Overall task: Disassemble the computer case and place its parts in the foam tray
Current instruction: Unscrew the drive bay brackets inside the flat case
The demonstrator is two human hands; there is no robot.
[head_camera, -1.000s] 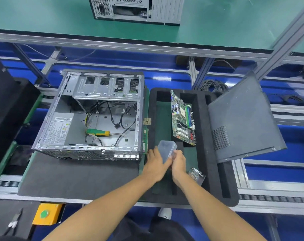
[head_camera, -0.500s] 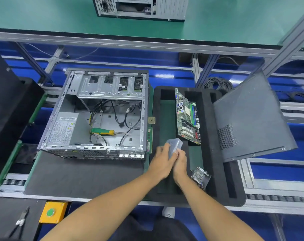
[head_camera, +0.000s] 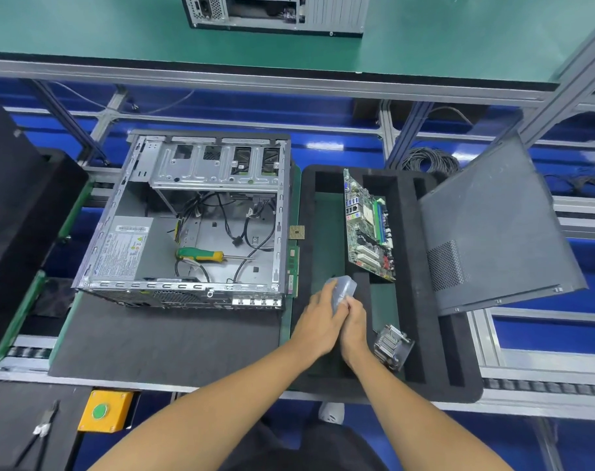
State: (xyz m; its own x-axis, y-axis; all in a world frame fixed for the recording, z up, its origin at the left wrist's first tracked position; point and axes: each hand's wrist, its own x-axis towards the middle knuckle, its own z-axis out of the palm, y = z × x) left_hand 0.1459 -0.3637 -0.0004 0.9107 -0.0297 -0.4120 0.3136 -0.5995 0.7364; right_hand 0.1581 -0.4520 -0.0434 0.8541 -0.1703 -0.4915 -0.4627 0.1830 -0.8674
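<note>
Fingers of both hands were curled round a small clear plastic box (head_camera: 343, 291), which stuck up from between them. The left hand (head_camera: 318, 322) held it from the left and the right hand (head_camera: 354, 322) from the right, and the two hands touched each other. They were over the near middle part of the black foam tray (head_camera: 428, 375).

The computer case (head_camera: 187, 226) lay open on its side, to the left of the tray. It held loose black wires, the power supply (head_camera: 124, 246) and a green and yellow screwdriver (head_camera: 201, 254). The motherboard (head_camera: 369, 229) leaned on its edge in a far slot of the tray. The heatsink (head_camera: 393, 345) sat in the tray just right of the right hand. The grey side panel (head_camera: 493, 229) leaned on the tray's right side. A small square chip (head_camera: 296, 232) and a memory stick (head_camera: 292, 270) lay along the tray's left edge.

I think the person was working on the little box, maybe to open or close it; its contents could not be made out. The next move would call for setting it down in a free slot of the tray.

Compared with a second ago, the hands had turned the box more edge-on. They stayed in nearly the same spot, and the other parts lay as before.
</note>
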